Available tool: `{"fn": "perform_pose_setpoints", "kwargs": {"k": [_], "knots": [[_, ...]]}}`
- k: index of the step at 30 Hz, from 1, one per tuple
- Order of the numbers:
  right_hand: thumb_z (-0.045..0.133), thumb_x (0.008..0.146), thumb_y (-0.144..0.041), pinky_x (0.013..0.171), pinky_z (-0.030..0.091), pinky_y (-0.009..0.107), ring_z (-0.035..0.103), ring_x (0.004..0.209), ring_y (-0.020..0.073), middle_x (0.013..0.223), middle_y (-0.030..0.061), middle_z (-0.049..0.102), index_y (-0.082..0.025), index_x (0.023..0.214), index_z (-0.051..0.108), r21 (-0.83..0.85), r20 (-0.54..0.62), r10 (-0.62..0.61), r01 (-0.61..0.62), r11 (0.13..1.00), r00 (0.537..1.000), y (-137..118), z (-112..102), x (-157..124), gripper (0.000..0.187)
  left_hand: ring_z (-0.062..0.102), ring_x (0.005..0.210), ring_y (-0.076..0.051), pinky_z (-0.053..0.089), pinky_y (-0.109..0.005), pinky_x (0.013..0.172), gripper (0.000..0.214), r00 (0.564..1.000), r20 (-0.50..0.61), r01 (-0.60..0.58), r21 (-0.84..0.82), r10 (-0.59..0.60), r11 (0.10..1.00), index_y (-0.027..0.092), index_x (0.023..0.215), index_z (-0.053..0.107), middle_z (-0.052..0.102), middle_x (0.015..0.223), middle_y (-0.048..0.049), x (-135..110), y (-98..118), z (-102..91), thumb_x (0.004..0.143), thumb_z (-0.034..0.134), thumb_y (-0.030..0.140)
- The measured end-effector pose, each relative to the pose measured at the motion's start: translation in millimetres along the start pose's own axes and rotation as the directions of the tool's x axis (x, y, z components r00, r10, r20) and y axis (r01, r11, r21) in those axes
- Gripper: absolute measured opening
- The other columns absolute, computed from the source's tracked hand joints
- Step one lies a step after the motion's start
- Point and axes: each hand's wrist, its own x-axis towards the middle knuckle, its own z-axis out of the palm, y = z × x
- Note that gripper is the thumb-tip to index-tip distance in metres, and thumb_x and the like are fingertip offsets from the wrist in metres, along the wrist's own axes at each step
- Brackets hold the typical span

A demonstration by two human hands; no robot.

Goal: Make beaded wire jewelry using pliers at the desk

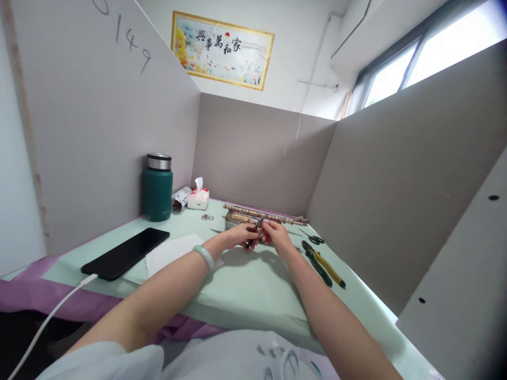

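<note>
My left hand (242,235), with a pale green bangle (204,257) on its wrist, is closed around a small dark hand tool with a pointed tip (259,221). Whether the tool is scissors or pliers I cannot make out. Close beside it, my right hand (274,232) is closed, its fingertips pinched near the tool's tip. Anything between those fingertips is too small to name. Just behind both hands stands a round container (232,217) with gold-coloured contents, partly hidden by them. A rod strung with small reddish beads (273,216) lies across behind it.
Green-and-yellow-handled pliers (325,266) and black scissors (315,239) lie to the right. On the left are a black phone (127,253) with a white cable, white paper (168,253), a green bottle (158,192) and a tissue pack (198,199). Grey partitions (265,153) enclose the table.
</note>
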Motion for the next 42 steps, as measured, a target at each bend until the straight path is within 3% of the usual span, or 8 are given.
{"fn": "perform_pose_setpoints", "kwargs": {"k": [4,10,18,24,29,32,37,42], "knots": [[0.062,0.071,-0.05,0.037,0.036,0.02,0.05,0.044,0.0078,0.068,0.0024,0.062,-0.015,0.08,0.061,0.048,-0.007,0.039,-0.039,0.998,0.999,0.1,-1.5,0.2,0.036,0.054,0.054,-0.012,0.043,-0.026,0.051,0.026,0.999,-0.046,0.003,-0.03,-0.004,1.0,0.013,0.079,0.057,0.056,0.065,-0.0012,0.1,1.9,2.0,0.069,0.066,0.036],[0.064,0.066,-0.05,0.037,0.032,0.02,0.047,0.042,0.0072,0.062,0.0,0.06,-0.016,0.073,0.06,-0.071,-0.015,-0.05,0.048,0.996,0.999,4.3,1.0,0.1,0.035,0.05,0.048,-0.01,0.039,-0.023,0.046,0.025,0.997,-0.082,-0.001,-0.022,-0.001,1.0,0.013,0.075,0.056,0.055,0.061,-0.0004,2.2,-0.4,2.7,0.067,0.066,0.033],[0.06,0.065,-0.042,0.036,0.027,0.019,0.04,0.037,0.0075,0.043,-0.0038,0.049,-0.017,0.058,0.054,-0.124,-0.052,-0.041,0.034,0.992,0.998,9.2,2.1,3.5,0.026,0.043,0.037,-0.008,0.032,-0.021,0.039,0.014,0.989,-0.149,0.019,0.195,0.011,0.981,0.015,0.072,0.055,0.051,0.048,0.0038,7.6,-2.9,6.5,0.07,0.061,0.028],[0.062,0.064,-0.046,0.036,0.029,0.02,0.042,0.04,0.0074,0.056,-0.0009,0.058,-0.017,0.066,0.058,-0.051,-0.167,-0.029,0.02,0.999,0.986,4.5,1.4,3.1,0.029,0.053,0.048,-0.01,0.041,-0.024,0.046,0.02,0.987,-0.156,0.028,0.013,-0.025,1.0,0.013,0.077,0.057,0.058,0.063,-0.0012,7.6,2.3,7.3,0.069,0.065,0.03],[0.064,0.064,-0.048,0.037,0.031,0.02,0.047,0.044,0.0084,0.065,0.0007,0.062,-0.016,0.075,0.062,-0.003,-0.111,-0.002,0.002,1.0,0.994,3.0,-1.1,0.6,0.033,0.05,0.047,-0.009,0.04,-0.023,0.045,0.02,0.994,-0.105,0.021,-0.018,-0.023,1.0,0.013,0.074,0.056,0.055,0.059,0.0001,3.8,6.0,7.5,0.068,0.065,0.029],[0.063,0.066,-0.046,0.038,0.031,0.02,0.046,0.042,0.008,0.063,0.0016,0.063,-0.015,0.072,0.062,-0.023,-0.1,-0.03,0.028,0.999,0.995,3.7,0.0,0.0,0.031,0.046,0.042,-0.009,0.038,-0.022,0.042,0.015,0.991,-0.132,0.027,0.066,-0.018,0.997,0.014,0.071,0.054,0.052,0.052,0.0026,5.0,5.5,7.5,0.07,0.062,0.027],[0.059,0.066,-0.039,0.037,0.03,0.021,0.043,0.038,0.0077,0.059,0.0007,0.062,-0.016,0.065,0.063,-0.128,-0.179,-0.03,0.007,0.992,0.983,5.5,3.7,1.0,0.023,0.042,0.036,-0.007,0.034,-0.02,0.039,0.012,0.978,-0.206,0.044,0.311,0.022,0.949,0.015,0.072,0.056,0.047,0.045,0.0057,10.6,1.0,7.9,0.072,0.062,0.026],[0.059,0.067,-0.043,0.037,0.03,0.021,0.044,0.039,0.0082,0.062,0.0021,0.064,-0.016,0.066,0.061,-0.08,-0.221,-0.057,0.04,0.996,0.974,3.3,3.2,0.2,0.026,0.051,0.046,-0.01,0.04,-0.022,0.044,0.018,0.981,-0.189,0.074,0.101,-0.054,0.992,0.014,0.075,0.057,0.057,0.058,0.0008,8.7,3.8,8.4,0.072,0.064,0.029]]}}
